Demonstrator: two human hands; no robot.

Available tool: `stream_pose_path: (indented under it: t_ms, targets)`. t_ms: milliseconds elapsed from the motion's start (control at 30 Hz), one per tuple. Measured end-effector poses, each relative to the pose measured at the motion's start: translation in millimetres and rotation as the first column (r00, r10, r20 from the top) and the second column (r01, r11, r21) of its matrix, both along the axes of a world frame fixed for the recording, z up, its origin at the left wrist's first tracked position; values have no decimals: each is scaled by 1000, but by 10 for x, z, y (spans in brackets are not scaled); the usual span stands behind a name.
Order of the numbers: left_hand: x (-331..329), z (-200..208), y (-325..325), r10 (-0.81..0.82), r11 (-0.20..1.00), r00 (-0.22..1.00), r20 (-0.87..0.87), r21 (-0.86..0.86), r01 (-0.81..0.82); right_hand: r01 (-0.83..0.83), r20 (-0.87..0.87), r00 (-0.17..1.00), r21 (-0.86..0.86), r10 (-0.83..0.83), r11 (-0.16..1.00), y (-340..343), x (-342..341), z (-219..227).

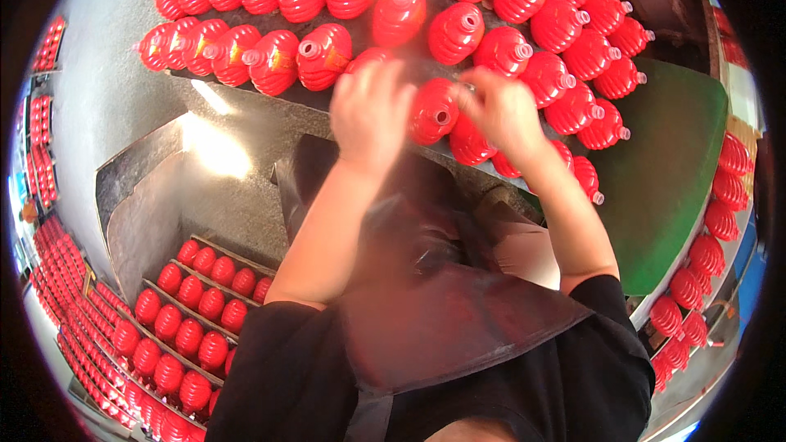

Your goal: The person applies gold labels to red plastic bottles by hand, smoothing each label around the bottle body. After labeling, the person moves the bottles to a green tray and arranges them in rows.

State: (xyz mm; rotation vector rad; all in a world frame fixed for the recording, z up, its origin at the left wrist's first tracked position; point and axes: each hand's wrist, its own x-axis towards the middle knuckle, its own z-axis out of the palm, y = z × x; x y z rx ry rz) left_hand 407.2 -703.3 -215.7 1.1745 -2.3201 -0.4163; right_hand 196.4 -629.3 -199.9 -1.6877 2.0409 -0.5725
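Red, ribbed, round bottles with open clear necks stand in rows on the workbench before me. My left hand (368,115), smeared by motion, is raised at the front row, partly covering a red bottle (372,57). Just right of it stands another red bottle (432,110), its open mouth facing me. Beside that bottle is my right hand (501,110), its fingers curled together and the thumb close to them. Whatever those fingers may hold is too small and blurred to name. Under my right forearm more bottles are partly hidden, one red bottle (471,141) among them.
A dark red apron (434,311) covers my front. To the right is a green board (667,172), with red bottles (720,221) lined along its outer side. Racks of red bottles (188,336) stand low on the left. A grey metal panel (147,221) rises near the bench.
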Motion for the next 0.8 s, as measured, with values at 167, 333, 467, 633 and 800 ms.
stream_pose_path:
  t_ms: [167, 333, 467, 633, 800]
  targets:
    - [215, -231, -324, 61, 949, 986, 157, 296, -106, -147, -83, 984, 130, 159, 980, 299, 299, -204]
    - [221, -377, -318, 119, 948, 992, 53, 292, -129, -56, -89, 994, 86, 64, 995, 300, 357, -318]
    - [122, -381, -246, 93, 971, 995, 39, 219, -99, -123, -11, 992, -13, 123, 992, 272, 399, -334]
    - [36, -377, -151, 52, 974, 997, 52, 216, -62, -102, -102, 989, 62, 108, 993, 263, 384, -482]
    - [34, -385, -123, 4, 975, 996, 93, 219, -24, -45, -83, 995, 59, 50, 997, 294, 361, -566]
